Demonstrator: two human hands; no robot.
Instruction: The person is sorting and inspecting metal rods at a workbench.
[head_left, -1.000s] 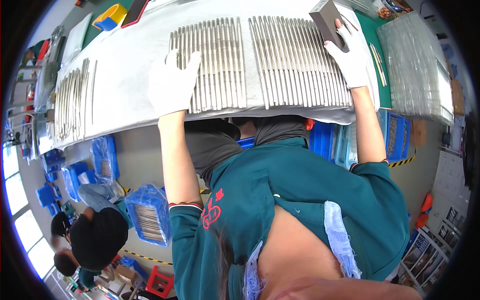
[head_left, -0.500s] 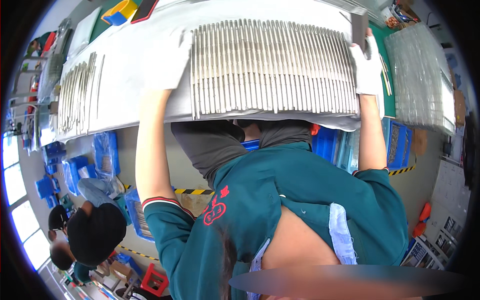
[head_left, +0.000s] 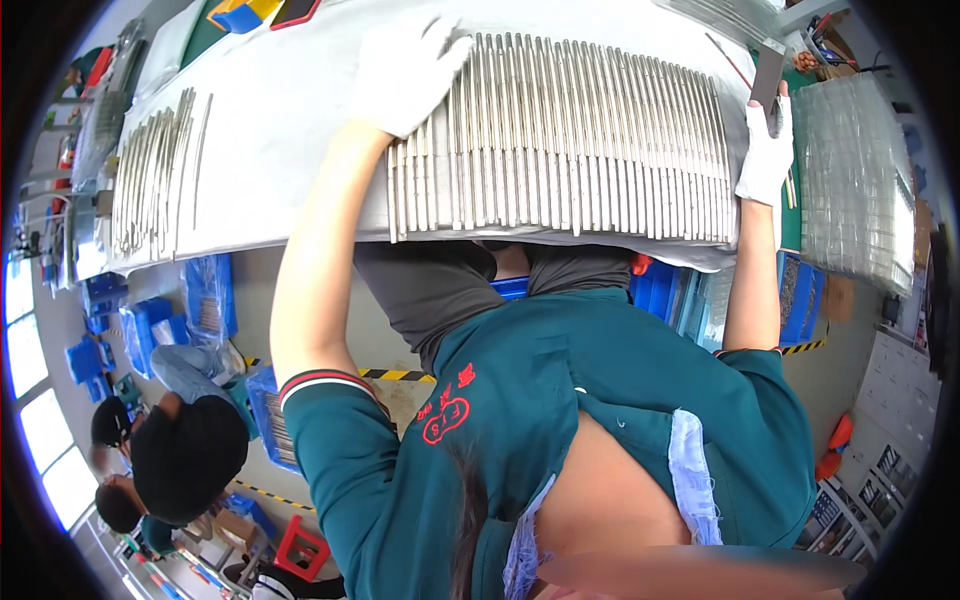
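Note:
A long row of slim metal rods (head_left: 590,130) lies side by side on the white-covered table in front of me. My left hand (head_left: 408,78), in a white glove, rests over the far part of the row's left end with its fingers stretched out, hiding the tops of several rods. Beyond the row's right end, my right hand (head_left: 768,155), gloved with bare fingertips, grips a flat grey rectangular block (head_left: 768,72) that stands up past its fingers. The block is apart from the rods.
A smaller, uneven group of rods (head_left: 155,180) lies at the table's left. Clear plastic trays (head_left: 858,190) are stacked at the right. A yellow and blue tape roll (head_left: 240,14) sits at the far edge. Blue bins (head_left: 275,420) stand on the floor, and people (head_left: 190,455) sit lower left.
My left hand has moved right, from beside the row onto its left end. My right hand has shifted right with the block, away from the row's right end.

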